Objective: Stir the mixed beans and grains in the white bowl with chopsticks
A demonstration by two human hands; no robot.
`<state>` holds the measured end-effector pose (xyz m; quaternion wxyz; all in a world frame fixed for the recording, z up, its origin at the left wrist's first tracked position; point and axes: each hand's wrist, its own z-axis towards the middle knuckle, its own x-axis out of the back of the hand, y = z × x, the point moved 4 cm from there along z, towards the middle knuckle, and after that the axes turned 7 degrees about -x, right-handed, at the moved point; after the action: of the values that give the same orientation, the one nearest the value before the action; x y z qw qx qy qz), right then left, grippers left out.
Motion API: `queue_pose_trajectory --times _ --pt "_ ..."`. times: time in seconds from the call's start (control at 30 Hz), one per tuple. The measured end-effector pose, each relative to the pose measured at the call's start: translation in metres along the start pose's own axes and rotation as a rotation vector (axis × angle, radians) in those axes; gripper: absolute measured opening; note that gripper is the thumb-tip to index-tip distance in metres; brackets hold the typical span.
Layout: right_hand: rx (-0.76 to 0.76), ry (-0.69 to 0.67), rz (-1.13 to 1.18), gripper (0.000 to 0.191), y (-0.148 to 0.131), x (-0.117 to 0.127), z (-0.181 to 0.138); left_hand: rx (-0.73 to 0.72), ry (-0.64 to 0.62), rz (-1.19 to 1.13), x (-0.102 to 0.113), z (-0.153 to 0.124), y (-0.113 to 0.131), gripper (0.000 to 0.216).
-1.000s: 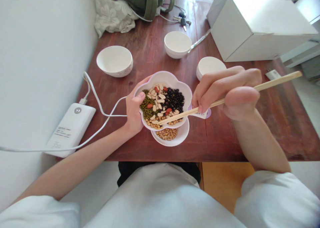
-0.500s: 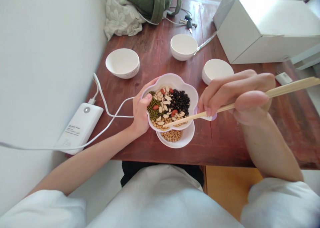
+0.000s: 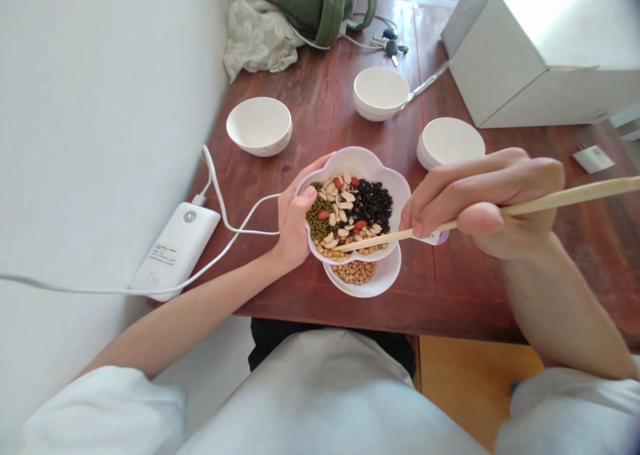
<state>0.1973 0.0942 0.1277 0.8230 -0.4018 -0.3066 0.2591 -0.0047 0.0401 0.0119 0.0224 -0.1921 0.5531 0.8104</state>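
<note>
My left hand (image 3: 295, 222) grips the left rim of a white flower-shaped dish (image 3: 367, 158), thumb over the edge. Inside it lie green mung beans (image 3: 318, 223), black beans (image 3: 374, 202), peanuts (image 3: 342, 203), a few of them red-skinned, and yellow soybeans (image 3: 373, 248) at the near side. The dish is held tilted over a small white bowl (image 3: 389, 275) with more soybeans (image 3: 354, 272) in it. Pinched in my right hand (image 3: 485, 195) are wooden chopsticks (image 3: 575, 195), their tips among the soybeans at the dish's near edge.
Behind the dish stand three white bowls, at left (image 3: 259, 125), middle (image 3: 381, 94) and right (image 3: 450, 142). A power bank (image 3: 177, 248) with a white cable lies by the wall. Farther back are keys (image 3: 391, 43), a green bag (image 3: 300, 2) and a large white box (image 3: 540, 62).
The whole view has shifted, so everything appears farther right. The chopsticks' tips stay at the dish's near edge, and my left hand keeps its hold.
</note>
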Motion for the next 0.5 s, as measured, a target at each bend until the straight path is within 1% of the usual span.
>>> queue_pose_trajectory --times 0.07,0.13,0.2,0.27,0.4,0.5 --pt "-0.004 -0.014 -0.001 0.044 0.0 -0.0008 -0.0003 -0.003 -0.004 0.0 0.0002 0.0004 -0.0004 0.047" --pt "-0.009 -0.013 -0.004 0.051 0.0004 -0.0002 -0.0026 0.001 -0.006 -0.005 0.0008 0.0005 -0.0014 0.047" --pt "-0.051 -0.011 -0.026 0.06 0.0025 0.0005 -0.0057 0.001 -0.002 -0.009 0.0017 0.0005 -0.0021 0.047" --pt "-0.094 -0.012 -0.047 0.064 0.0052 0.0007 -0.0079 -0.003 0.006 -0.009 0.0024 0.0004 -0.0025 0.047" --pt "-0.037 -0.006 -0.016 0.063 0.0051 0.0006 -0.0053 -0.008 0.006 -0.029 0.003 0.0004 -0.0043 0.045" --pt "0.01 -0.018 -0.017 0.06 0.0038 0.0001 -0.0004 -0.025 -0.016 -0.048 0.0031 0.0004 -0.0051 0.048"
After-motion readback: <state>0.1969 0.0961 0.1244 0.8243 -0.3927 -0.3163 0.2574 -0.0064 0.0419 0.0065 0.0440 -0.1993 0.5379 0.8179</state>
